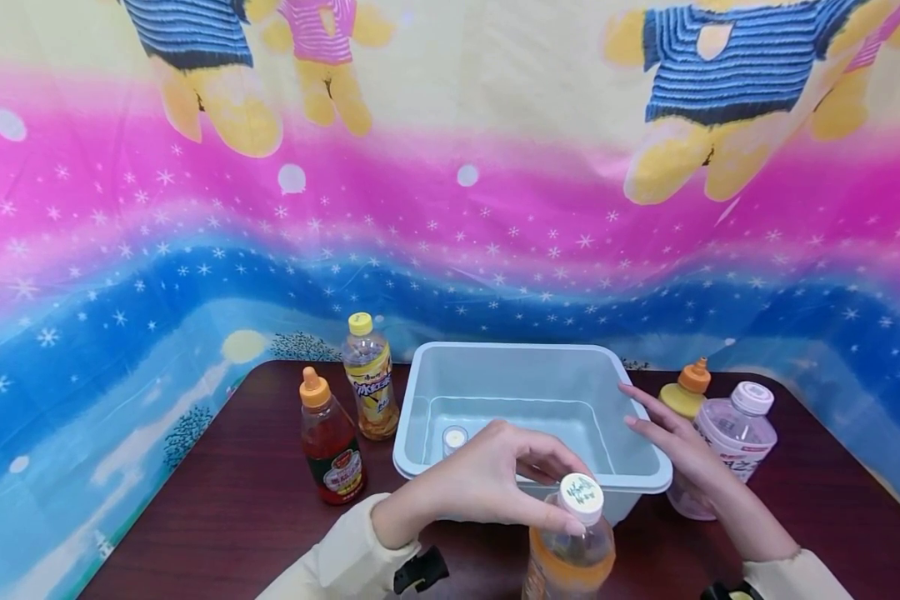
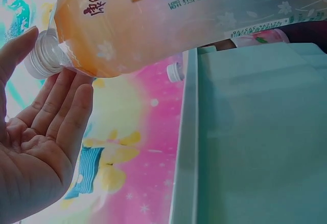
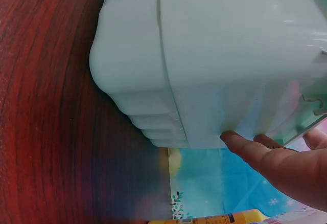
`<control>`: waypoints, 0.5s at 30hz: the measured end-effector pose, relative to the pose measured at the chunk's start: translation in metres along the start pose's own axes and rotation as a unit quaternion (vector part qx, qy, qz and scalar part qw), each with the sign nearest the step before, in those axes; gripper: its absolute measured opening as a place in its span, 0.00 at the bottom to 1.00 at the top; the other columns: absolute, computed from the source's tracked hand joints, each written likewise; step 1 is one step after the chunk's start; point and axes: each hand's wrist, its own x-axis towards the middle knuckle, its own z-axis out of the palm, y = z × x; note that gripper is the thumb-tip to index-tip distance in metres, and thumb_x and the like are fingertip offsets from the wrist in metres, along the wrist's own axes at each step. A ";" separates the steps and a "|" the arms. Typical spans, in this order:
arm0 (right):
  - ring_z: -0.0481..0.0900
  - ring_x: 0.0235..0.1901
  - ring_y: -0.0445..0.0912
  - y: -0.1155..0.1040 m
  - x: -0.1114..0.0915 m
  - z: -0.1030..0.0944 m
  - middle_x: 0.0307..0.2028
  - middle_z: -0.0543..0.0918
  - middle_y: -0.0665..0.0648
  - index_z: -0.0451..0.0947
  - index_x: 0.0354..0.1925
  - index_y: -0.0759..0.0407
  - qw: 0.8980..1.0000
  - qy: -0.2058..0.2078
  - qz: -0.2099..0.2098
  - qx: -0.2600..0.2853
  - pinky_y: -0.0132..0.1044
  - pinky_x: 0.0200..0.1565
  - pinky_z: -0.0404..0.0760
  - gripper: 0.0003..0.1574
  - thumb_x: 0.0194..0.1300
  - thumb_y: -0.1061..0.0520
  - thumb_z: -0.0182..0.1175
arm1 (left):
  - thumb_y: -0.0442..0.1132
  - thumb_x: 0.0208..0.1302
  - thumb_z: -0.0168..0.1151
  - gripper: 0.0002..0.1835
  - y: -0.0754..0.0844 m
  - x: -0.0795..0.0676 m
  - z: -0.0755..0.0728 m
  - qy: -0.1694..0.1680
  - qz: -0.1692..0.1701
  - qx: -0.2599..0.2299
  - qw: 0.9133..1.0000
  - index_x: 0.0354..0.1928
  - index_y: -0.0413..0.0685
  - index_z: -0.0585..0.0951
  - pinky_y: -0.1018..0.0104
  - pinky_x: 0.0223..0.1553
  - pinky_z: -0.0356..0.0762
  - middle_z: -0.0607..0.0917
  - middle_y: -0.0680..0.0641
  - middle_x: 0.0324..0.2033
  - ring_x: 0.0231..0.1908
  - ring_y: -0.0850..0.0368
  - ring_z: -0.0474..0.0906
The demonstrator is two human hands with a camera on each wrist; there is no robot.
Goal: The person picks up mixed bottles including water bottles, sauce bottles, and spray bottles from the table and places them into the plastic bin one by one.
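Observation:
My left hand [image 1: 487,475] grips a plastic drink bottle [image 1: 570,562] by its white cap, thumb on the near side and fingers behind. The bottle stands upright in front of the basin; its lower part is cut off in the head view. Orange and white printing covers the bottle [image 2: 138,29] in the left wrist view. My right hand [image 1: 678,442] is at the right side of the pale blue plastic basin [image 1: 525,346]. In the right wrist view its extended fingertips [image 3: 231,136] touch the basin's outer wall [image 3: 230,45].
A white-capped bottle [image 1: 454,437] is inside the basin. To the left stand a red sauce bottle [image 1: 333,458] and a yellow-capped drink bottle [image 1: 372,383]. On the right are a yellow squeeze bottle [image 1: 682,398] and a pinkish white-capped bottle [image 1: 742,425]. A printed cloth [image 1: 450,225] hangs behind the table.

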 end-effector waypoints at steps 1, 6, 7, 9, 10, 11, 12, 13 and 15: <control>0.50 0.62 0.69 0.000 0.000 0.000 0.69 0.40 0.70 0.44 0.71 0.51 1.000 0.000 0.000 0.001 0.51 0.47 0.77 0.37 0.70 0.49 0.46 | 0.33 0.50 0.68 0.16 0.001 0.000 -0.001 0.002 0.000 0.000 1.000 0.44 0.42 0.80 0.74 0.44 0.76 0.84 0.47 0.36 0.39 0.71 0.79; 0.51 0.62 0.69 0.000 0.000 0.000 0.69 0.40 0.70 0.45 0.71 0.51 1.000 0.001 0.001 0.008 0.49 0.45 0.78 0.37 0.70 0.49 0.46 | 0.32 0.50 0.68 0.16 0.004 -0.002 -0.004 0.012 0.002 -0.005 1.000 0.43 0.42 0.81 0.73 0.46 0.75 0.84 0.48 0.35 0.38 0.70 0.79; 0.51 0.62 0.69 0.000 0.000 0.000 0.69 0.40 0.70 0.45 0.71 0.51 1.000 0.000 0.000 0.008 0.49 0.45 0.78 0.36 0.70 0.49 0.46 | 0.32 0.50 0.68 0.16 0.004 -0.002 -0.005 0.014 0.003 -0.004 1.000 0.43 0.42 0.81 0.73 0.46 0.75 0.84 0.48 0.35 0.38 0.70 0.79; 0.51 0.62 0.69 0.000 0.000 0.000 0.69 0.40 0.70 0.45 0.71 0.51 1.000 0.000 -0.001 0.008 0.50 0.45 0.78 0.36 0.70 0.50 0.46 | 0.32 0.50 0.68 0.16 0.005 -0.003 -0.006 0.018 0.004 -0.002 1.000 0.44 0.41 0.81 0.73 0.46 0.75 0.84 0.48 0.35 0.37 0.69 0.79; 0.51 0.62 0.69 0.000 0.000 0.000 0.69 0.40 0.70 0.45 0.71 0.51 1.000 0.000 -0.002 0.008 0.50 0.45 0.78 0.36 0.70 0.50 0.46 | 0.31 0.50 0.68 0.16 0.005 -0.003 -0.007 0.020 0.005 -0.001 1.000 0.44 0.41 0.80 0.72 0.46 0.75 0.84 0.48 0.35 0.37 0.69 0.80; 0.51 0.62 0.69 0.000 0.000 0.000 0.69 0.40 0.70 0.45 0.71 0.51 1.000 0.000 -0.002 0.007 0.50 0.45 0.78 0.36 0.70 0.50 0.46 | 0.31 0.50 0.68 0.16 0.006 -0.003 -0.008 0.021 0.008 0.000 1.000 0.44 0.41 0.80 0.72 0.46 0.75 0.84 0.48 0.35 0.37 0.69 0.80; 0.51 0.62 0.70 0.000 0.000 0.000 0.69 0.40 0.70 0.44 0.71 0.51 1.000 0.000 -0.002 0.006 0.50 0.45 0.78 0.37 0.70 0.50 0.46 | 0.31 0.49 0.68 0.16 0.006 -0.004 -0.009 0.022 0.011 0.001 1.000 0.44 0.40 0.80 0.71 0.46 0.76 0.84 0.47 0.36 0.38 0.69 0.80; 0.51 0.62 0.70 0.000 0.000 0.000 0.69 0.40 0.70 0.44 0.71 0.51 1.000 -0.001 -0.001 0.007 0.50 0.45 0.78 0.37 0.70 0.50 0.46 | 0.30 0.49 0.68 0.16 0.006 -0.004 -0.009 0.023 0.015 0.003 1.000 0.44 0.40 0.80 0.71 0.45 0.76 0.84 0.46 0.36 0.38 0.69 0.80; 0.51 0.62 0.70 0.000 0.000 0.000 0.69 0.39 0.70 0.44 0.71 0.51 1.000 -0.001 0.002 0.009 0.50 0.45 0.78 0.37 0.70 0.49 0.45 | 0.30 0.49 0.68 0.17 0.007 -0.004 -0.011 0.024 0.024 0.008 0.999 0.43 0.40 0.80 0.70 0.45 0.76 0.84 0.45 0.36 0.37 0.69 0.80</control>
